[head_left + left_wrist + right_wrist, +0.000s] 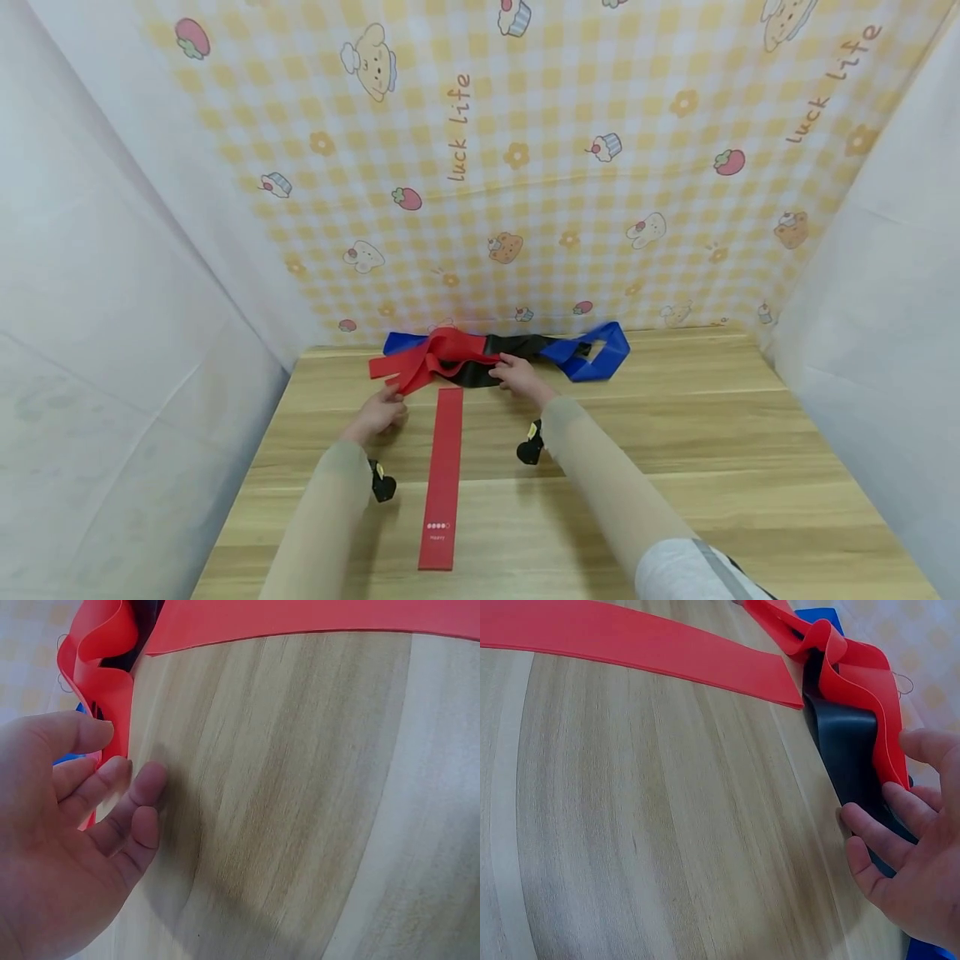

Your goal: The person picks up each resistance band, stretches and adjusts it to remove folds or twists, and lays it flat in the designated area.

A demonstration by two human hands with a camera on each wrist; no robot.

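Observation:
Across the back of the table lies a tangled pile of a red resistance band (457, 343), a black band (517, 346) and a blue band (611, 354). Beside the red band's loose left ends is my left hand (380, 414); in the left wrist view its loosely bent fingers (146, 784) reach toward the red rubber, thumb apart from them. At the other side, my right hand (520, 375) reaches to the pile's middle. The right wrist view shows its fingertips (896, 796) against the red band's edge and over the black band, the thumb spread away.
A flat red band (442, 475), marked with dots and "Heavy", lies lengthwise between my forearms. A checked cloth (517, 158) hangs behind the pile, and white cloth walls (112, 292) stand on both sides of the wooden table (712, 442).

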